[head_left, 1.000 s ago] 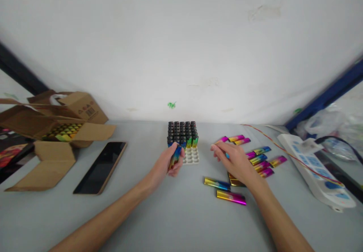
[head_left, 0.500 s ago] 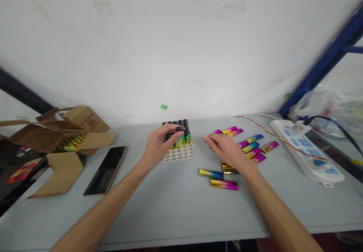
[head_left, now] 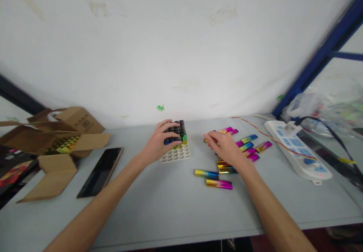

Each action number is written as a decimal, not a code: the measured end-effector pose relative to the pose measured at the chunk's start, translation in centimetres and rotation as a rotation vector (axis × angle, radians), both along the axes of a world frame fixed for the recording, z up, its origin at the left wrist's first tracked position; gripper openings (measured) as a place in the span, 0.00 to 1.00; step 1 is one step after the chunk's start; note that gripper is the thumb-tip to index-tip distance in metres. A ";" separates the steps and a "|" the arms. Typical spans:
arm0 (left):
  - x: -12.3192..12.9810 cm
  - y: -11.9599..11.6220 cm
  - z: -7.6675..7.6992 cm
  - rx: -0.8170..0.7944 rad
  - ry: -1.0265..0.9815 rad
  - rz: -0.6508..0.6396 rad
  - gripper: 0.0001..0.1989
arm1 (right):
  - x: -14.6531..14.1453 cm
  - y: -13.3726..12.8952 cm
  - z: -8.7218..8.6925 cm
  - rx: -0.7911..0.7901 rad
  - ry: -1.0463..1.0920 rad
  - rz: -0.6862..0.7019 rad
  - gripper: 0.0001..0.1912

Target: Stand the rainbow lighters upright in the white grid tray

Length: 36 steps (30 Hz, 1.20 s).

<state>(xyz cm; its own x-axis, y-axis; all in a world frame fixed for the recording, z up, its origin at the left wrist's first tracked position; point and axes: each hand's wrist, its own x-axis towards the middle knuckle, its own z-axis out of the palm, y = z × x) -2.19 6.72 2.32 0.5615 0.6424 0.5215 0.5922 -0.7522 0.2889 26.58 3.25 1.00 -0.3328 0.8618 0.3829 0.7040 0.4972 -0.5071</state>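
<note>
My left hand (head_left: 157, 142) reaches over a white tray (head_left: 176, 154) of pocket holes, its fingers spread at the black tops of several upright colourful sticks (head_left: 184, 138). Those sticks fill the tray's back part, while its front holes are bare. To the right, my right hand (head_left: 222, 144) has thumb and fingertips pressed together above the table. A bit of gold shows under these fingertips, but what they hold is too small to make out. Shiny sticks in pink, gold and blue lie around it, among them a yellow-blue one (head_left: 206, 174) and a gold-pink one (head_left: 219, 184) nearer the front edge.
An open cardboard box (head_left: 93, 141) with yellow sticks inside stands at the left, a dark phone (head_left: 100, 173) beside it. On the right lie a white power strip (head_left: 297, 150), cables and plastic bags (head_left: 306, 106). A white wall (head_left: 181, 55) rises behind the table.
My left hand's fingers have spread and the stick between them has been let go into the tray. My right hand stays nearly where it was, fingertips together. The view has shifted slightly.
</note>
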 end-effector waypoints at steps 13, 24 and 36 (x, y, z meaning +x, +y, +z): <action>0.0 0.4 -0.6 0.026 0.009 0.024 0.09 | 0.5 0.3 -0.2 0.019 0.024 -0.023 0.20; -0.3 -1.0 -0.9 0.307 0.066 0.034 0.14 | 6.1 1.7 -0.4 0.066 0.120 -0.241 0.11; 0.7 -6.0 -2.1 0.078 -0.196 0.020 0.07 | 3.2 0.6 -1.9 -0.249 -0.373 -0.268 0.16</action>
<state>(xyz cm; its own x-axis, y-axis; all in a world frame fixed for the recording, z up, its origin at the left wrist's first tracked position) -1.52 0.76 0.21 0.4319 0.6059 0.6682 0.5457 -0.7653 0.3413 29.80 3.82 -0.88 -0.1629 0.9852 0.0532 0.9454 0.1713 -0.2772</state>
